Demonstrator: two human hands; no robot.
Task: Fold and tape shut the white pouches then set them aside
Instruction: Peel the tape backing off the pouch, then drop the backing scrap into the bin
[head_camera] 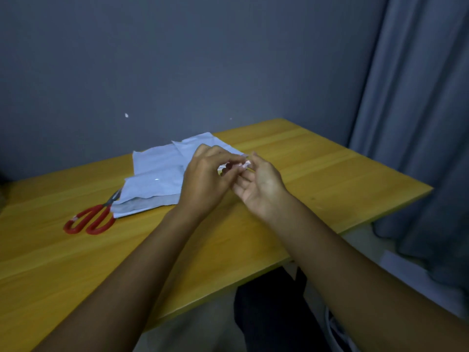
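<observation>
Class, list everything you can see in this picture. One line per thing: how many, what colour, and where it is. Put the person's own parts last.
white pouches: a loose overlapping pile, exact count unclear, white, on the table's far left part.
scissors: one pair, red handles, lying on the table at the pile's near left corner, blades partly under it.
table: one, yellow wood, across the middle.
wall: grey, behind the table.
curtain: grey, at the right.
small white piece: one, probably tape, pinched between the fingertips of both hands.
left hand: raised above the table, beside the pile.
right hand: raised, palm up, touching the left.
</observation>
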